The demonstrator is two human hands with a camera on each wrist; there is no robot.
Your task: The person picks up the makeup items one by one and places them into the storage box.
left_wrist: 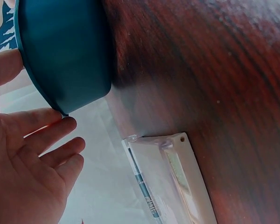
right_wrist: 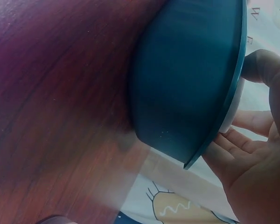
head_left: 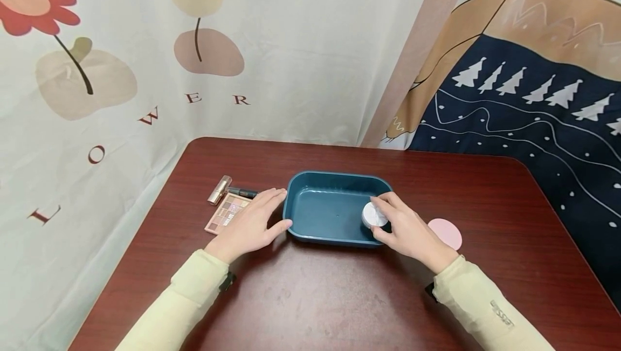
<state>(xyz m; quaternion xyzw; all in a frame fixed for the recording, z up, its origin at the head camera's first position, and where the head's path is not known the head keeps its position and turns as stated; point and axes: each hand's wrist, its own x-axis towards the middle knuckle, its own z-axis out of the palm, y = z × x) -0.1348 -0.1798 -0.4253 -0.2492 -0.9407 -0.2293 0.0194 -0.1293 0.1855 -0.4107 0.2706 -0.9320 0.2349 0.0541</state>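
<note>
A teal plastic tray (head_left: 320, 205) with raised walls and rounded corners stands on the table. My right hand (head_left: 405, 227) pinches a small round white-lidded jar (head_left: 372, 215) between thumb and fingers, over the tray's right end. In the right wrist view the jar's pale edge (right_wrist: 233, 107) shows just past the tray rim. My left hand (head_left: 254, 224) reaches the tray's left end, its fingers extended and its thumb and fingertips right at the rim, as the left wrist view also shows. Under that hand, an eyeshadow palette (head_left: 224, 215) is partly covered.
Left of the tray, a gold-capped lipstick-like tube (head_left: 220, 190) lies beside a slim dark tube (head_left: 241, 192). A round pink disc (head_left: 445, 233) lies right of the tray, partly behind my right wrist. Printed curtains (head_left: 310, 54) hang behind the brown wooden table (head_left: 310, 297).
</note>
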